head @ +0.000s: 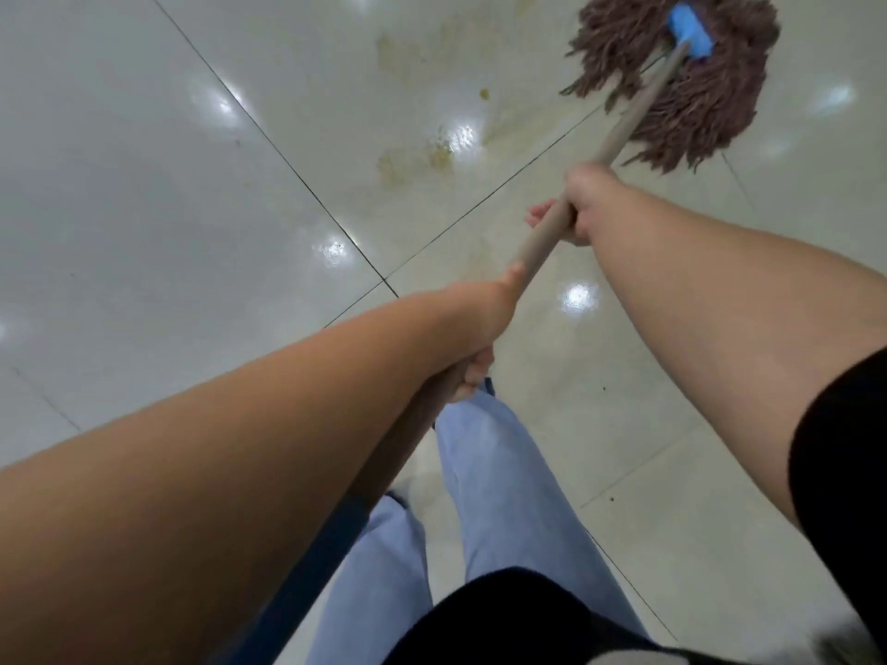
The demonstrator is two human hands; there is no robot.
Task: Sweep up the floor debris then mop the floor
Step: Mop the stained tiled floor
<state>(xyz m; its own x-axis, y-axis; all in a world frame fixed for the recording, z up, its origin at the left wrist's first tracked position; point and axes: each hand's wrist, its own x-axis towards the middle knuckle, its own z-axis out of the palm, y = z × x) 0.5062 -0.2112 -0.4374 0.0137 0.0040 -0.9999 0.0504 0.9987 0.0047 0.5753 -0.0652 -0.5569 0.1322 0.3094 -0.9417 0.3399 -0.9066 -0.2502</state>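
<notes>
A: Where is the mop head (681, 84) from the hands?

B: Ahead and to the right, strands spread flat on the floor (144, 160). The handle (629, 127) runs as one long diagonal from the blue clamp (689, 31) back toward the person's body.

A: Which hand is nearer the head?

B: The right hand (583, 208). It sits farther down the shaft with its fingers wrapped around it. The left hand (473, 362) is closed around the shaft nearer the body, thumb lying along the wood.

A: And the dirt?

B: The yellowish-brown stains (417, 158) lie left of the mop head, just across from it on the same tile, with fainter smears above them. I judge the next stroke has to swing the head leftward, across the handle's line, to cover them.

A: The sweeping?

B: I'd say it's done, since mopping is under way, though a few dark specks (612, 498) show on the tiles to the right.

A: The surface?

B: Glossy pale tiles with dark grout lines, reflecting ceiling lights. It looks slick, probably wet, so footing may be chancy. Nothing more of the room shows.
</notes>
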